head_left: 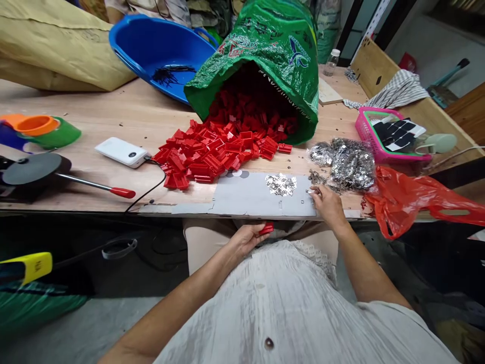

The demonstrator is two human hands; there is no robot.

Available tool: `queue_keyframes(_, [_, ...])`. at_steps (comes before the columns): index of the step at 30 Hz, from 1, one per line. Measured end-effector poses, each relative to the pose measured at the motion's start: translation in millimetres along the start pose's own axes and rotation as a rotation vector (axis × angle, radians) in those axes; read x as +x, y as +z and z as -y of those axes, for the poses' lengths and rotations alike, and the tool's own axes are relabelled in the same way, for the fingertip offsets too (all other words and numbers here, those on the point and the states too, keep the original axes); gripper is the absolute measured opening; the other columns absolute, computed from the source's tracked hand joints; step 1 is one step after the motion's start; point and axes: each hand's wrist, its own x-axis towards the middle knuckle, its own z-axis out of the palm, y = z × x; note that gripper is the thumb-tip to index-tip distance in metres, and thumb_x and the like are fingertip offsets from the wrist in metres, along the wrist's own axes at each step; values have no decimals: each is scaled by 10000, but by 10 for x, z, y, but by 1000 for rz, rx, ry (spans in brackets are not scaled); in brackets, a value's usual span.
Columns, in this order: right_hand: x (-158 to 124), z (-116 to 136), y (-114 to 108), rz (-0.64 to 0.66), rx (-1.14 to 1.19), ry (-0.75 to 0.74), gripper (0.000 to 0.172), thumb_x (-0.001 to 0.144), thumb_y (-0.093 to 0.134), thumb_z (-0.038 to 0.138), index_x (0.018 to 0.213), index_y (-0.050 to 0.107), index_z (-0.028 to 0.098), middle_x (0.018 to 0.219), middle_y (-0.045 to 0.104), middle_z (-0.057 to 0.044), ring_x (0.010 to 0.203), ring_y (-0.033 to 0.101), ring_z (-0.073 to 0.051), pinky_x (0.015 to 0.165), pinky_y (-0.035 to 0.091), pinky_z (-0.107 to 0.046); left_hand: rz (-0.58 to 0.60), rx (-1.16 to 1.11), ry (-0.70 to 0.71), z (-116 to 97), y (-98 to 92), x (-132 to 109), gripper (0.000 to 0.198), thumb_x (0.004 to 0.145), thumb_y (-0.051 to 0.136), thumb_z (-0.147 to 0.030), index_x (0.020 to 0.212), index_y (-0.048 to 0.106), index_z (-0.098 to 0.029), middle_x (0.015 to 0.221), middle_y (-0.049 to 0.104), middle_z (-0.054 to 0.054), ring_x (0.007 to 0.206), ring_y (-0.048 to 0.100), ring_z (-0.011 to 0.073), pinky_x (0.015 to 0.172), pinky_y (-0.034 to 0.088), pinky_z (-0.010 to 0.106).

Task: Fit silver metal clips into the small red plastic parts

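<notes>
My left hand (245,239) is closed on a red plastic part (267,228), held over my lap just below the table edge. On the table, my right hand (326,202) has its fingertips pinched down by a small heap of dark metal pieces (319,178); whatever lies between them is too small to make out. Left of that hand, a pile of flat shiny metal pieces (281,184) rests on a grey sheet (242,197). Many red plastic parts (215,151) spill from a green woven sack (273,40) behind the sheet.
Bags of metal pieces (352,164) and a red plastic bag (420,197) lie at right, near a pink basket (364,136). A blue basin (132,45) stands at the back. A white power bank (122,151) with a cable and a red-tipped lever (123,192) are at left.
</notes>
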Motion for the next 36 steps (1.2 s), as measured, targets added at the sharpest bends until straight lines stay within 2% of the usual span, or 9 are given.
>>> queue_keyframes(5, [100,-35,33,48,-85,-33,175,889,538,226,973,691,216,999,714,-71,923,634,-233,804,462,-341,-68,79,94,34,-43,173,63,737,731,-103,720,688,-145,849,738,77,861,687,181,816,561,292])
queue_keyframes(9, [133,-19,37,82,-125,-66,137,892,537,256,875,671,232,923,704,-47,857,625,-215,730,432,-308,-18,213,121,-46,-45,5,194,596,839,-135,758,732,-136,874,751,74,867,677,195,792,531,278])
queue_keyframes(12, [128,-11,24,75,-118,-74,127,893,526,287,874,636,228,902,690,-46,821,620,-211,696,413,-299,136,398,71,-226,-9,-196,272,537,876,-200,757,743,-110,763,734,68,743,665,194,706,527,292])
queue_keyframes(15, [111,19,26,56,-60,-39,127,886,513,302,918,604,219,880,690,-45,778,629,-208,683,409,-297,347,732,159,-545,90,-329,299,683,777,-330,920,728,-154,784,723,25,714,656,156,686,525,274])
queue_keyframes(19, [91,100,52,65,-3,-3,131,871,515,317,919,578,213,835,692,-44,712,638,-208,662,415,-301,-42,1083,759,-1097,290,-301,238,853,592,-333,1012,685,-183,809,716,47,738,673,190,739,536,339])
queue_keyframes(21, [77,145,68,61,32,-22,143,869,513,317,940,575,210,869,698,-52,700,640,-203,677,431,-309,-363,1294,1098,-1351,377,-196,283,849,596,-235,1123,656,-199,990,724,91,967,667,250,922,497,421])
queue_keyframes(24, [41,193,84,61,113,-79,168,879,501,309,982,587,208,960,707,-65,736,651,-194,728,459,-315,-670,1553,1311,-1623,438,48,442,796,597,-111,1225,614,-215,1405,540,154,1361,415,370,1080,336,593])
queue_keyframes(29, [-55,198,64,80,225,-92,170,892,507,334,929,612,205,900,700,-63,809,651,-206,721,467,-302,-661,1721,1356,-1808,378,433,346,813,489,-62,1074,675,-191,1491,460,132,1496,144,363,1154,-31,696])
queue_keyframes(36, [-103,224,22,97,392,22,231,893,549,412,920,644,203,842,684,-41,737,615,-184,684,444,-284,-630,1599,1479,-1757,374,311,287,820,605,-152,1103,654,-164,1208,674,152,1441,315,358,1182,87,657])
